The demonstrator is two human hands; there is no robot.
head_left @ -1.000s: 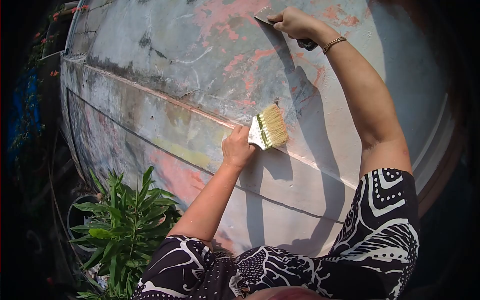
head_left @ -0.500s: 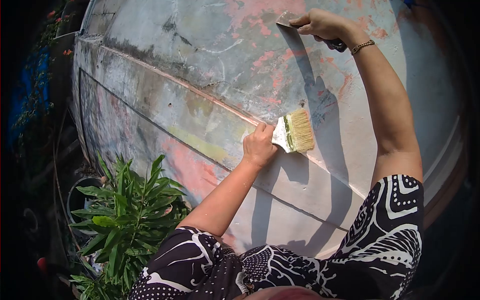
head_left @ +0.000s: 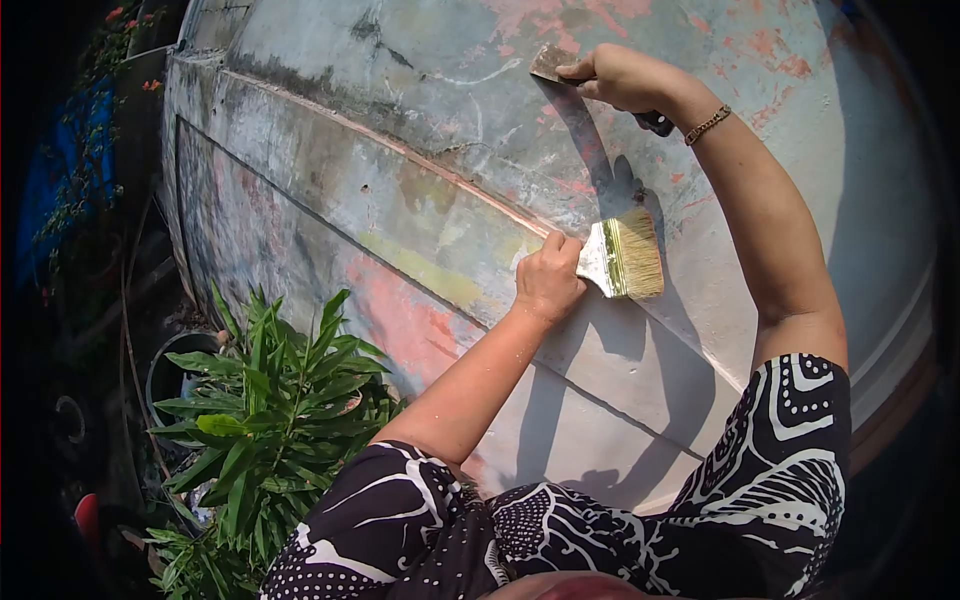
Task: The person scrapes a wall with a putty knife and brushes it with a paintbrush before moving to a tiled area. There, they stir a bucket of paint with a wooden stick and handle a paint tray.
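My left hand [head_left: 549,279] is closed round the handle of a wide paintbrush [head_left: 632,256], whose pale bristles point right, close to the wall. Higher up, my right hand [head_left: 632,80] grips a scraper [head_left: 553,63] with its flat blade toward the left, at the wall surface; the dark end of its handle shows below the palm. Whether the blade touches the wall I cannot tell. The wall [head_left: 440,120] is worn, with grey, pink and yellowish patches.
A raised ledge [head_left: 400,163] runs diagonally down the wall, with a dark groove below it. Leafy green plants [head_left: 285,410] stand at the lower left beside a round container [head_left: 165,375]. Blue material [head_left: 60,190] hangs at the far left. Arm shadows fall across the wall.
My right hand and the scraper have moved slightly down and left against the wall. The view has shifted a little, and the brush appears farther right, still in my left hand.
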